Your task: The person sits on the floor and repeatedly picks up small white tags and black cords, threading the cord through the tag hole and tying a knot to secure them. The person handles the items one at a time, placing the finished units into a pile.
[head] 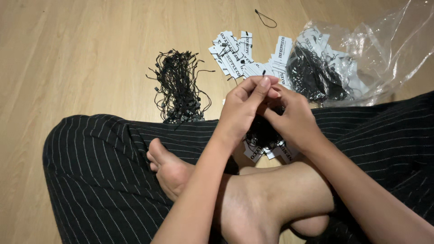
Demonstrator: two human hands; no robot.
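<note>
Our left hand (244, 106) and right hand (289, 118) pinch one cord (263, 72); strung tags (266, 147) lie beneath, loose cords (178, 88) and tags (246, 56) remain.

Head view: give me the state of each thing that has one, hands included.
Left hand: raised over the lap, fingertips pinching a thin black string end.
Right hand: meeting the left, fingers closed on the same string.
Bundle of tags: hanging under the hands, strings bunched.
Loose black strings: heaped on the floor, tangled.
White tags: scattered flat on the floor.
Plastic bag: open, crumpled, holding strung tags.
Single string loop: lying alone on the floor.
</note>
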